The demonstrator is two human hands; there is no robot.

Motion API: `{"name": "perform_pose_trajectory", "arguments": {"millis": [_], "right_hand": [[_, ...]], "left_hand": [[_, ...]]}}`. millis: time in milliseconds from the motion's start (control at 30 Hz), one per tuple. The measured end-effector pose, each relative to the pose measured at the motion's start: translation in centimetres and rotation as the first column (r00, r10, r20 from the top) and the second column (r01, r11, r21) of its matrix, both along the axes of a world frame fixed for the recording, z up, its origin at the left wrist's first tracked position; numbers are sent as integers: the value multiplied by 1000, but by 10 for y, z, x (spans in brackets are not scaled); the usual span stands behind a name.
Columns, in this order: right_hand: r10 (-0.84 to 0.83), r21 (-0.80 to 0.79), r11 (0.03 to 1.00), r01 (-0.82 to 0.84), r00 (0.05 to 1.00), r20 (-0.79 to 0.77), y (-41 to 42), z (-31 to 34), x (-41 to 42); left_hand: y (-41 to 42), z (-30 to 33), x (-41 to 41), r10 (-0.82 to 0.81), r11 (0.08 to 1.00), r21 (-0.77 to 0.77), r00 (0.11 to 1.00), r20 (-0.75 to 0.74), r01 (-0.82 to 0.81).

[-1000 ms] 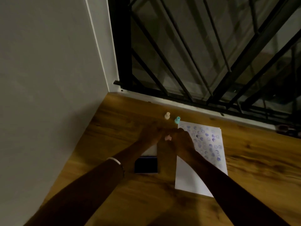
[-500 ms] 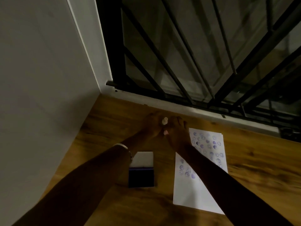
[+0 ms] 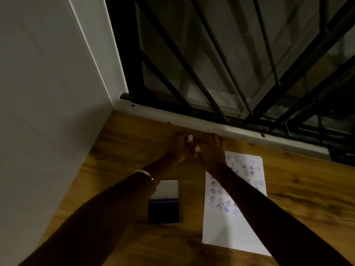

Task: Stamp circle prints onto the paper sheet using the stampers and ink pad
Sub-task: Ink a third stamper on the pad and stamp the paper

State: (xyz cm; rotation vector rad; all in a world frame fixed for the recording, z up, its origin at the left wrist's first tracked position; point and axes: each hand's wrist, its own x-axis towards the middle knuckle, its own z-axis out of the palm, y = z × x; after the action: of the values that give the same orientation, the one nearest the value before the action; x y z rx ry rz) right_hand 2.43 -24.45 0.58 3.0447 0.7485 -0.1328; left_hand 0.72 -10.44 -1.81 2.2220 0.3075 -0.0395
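Both hands are stretched to the far side of the wooden table (image 3: pixel 119 146), close to the window sill. My left hand (image 3: pixel 177 147) has its fingers around a small cream stamper (image 3: pixel 189 138) that stands upright. My right hand (image 3: pixel 209 150) is closed on a pink stamper (image 3: pixel 197 149), of which only a tip shows. The teal stamper is hidden, probably under my right hand. The white paper sheet (image 3: pixel 226 233) lies to the right, with several purple circle and face prints on its upper half. The open ink pad (image 3: pixel 163 212) lies between my forearms, its white lid flipped back.
A white wall (image 3: pixel 48 93) closes the left side. A white sill (image 3: pixel 221 127) and a black barred window grille (image 3: pixel 211 64) run along the back edge. Bare wood extends to the right of the paper.
Both hands moved away from me toward the sill, from near the paper's top corner. The left hand closed on the cream stamper; the teal stamper went out of sight. The camera tilted.
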Motion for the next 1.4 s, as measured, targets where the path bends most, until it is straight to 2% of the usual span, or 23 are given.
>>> {"name": "perform_pose_trajectory", "arguments": {"millis": [233,400,467,533,633,700,867,1000,1133,1267,1400], "right_hand": [[9,147,989,-26,993,114,5,13,-34],[118,319,940,-123,992,33,5,23,-72],[125,406,907,-111,992,-8,4,26,-89],[151,468,876,-113,987,-45,3,28,-106],[217,607,788,-106,970,-112,6,30,-131],[213,599,796,-87,966,-143,10,30,-144],[164,533,842,-84,981,-105,14,32,-162],[232,535,830,-155,969,-79,14,35,-176],[256,503,838,-211,967,-20,15,38,-188],[217,419,893,-166,973,-78,12,33,-194],[311,217,932,-292,948,-63,12,15,-202]], "left_hand": [[11,8,-39,122,987,-113,987,104,-111],[11,10,-82,166,952,-291,957,240,-92],[10,10,-101,155,940,-335,961,231,-71],[10,9,-122,125,950,-306,972,201,-59],[8,7,-151,69,981,-193,968,242,-22],[5,8,-166,34,985,-175,966,255,11],[1,11,-195,49,992,-128,967,249,-17],[3,12,-209,27,997,-82,972,232,-8],[13,12,-220,32,991,-137,978,207,-3],[27,5,-233,177,971,-187,972,158,-146],[32,-3,-245,357,925,-190,923,142,-329]]}}
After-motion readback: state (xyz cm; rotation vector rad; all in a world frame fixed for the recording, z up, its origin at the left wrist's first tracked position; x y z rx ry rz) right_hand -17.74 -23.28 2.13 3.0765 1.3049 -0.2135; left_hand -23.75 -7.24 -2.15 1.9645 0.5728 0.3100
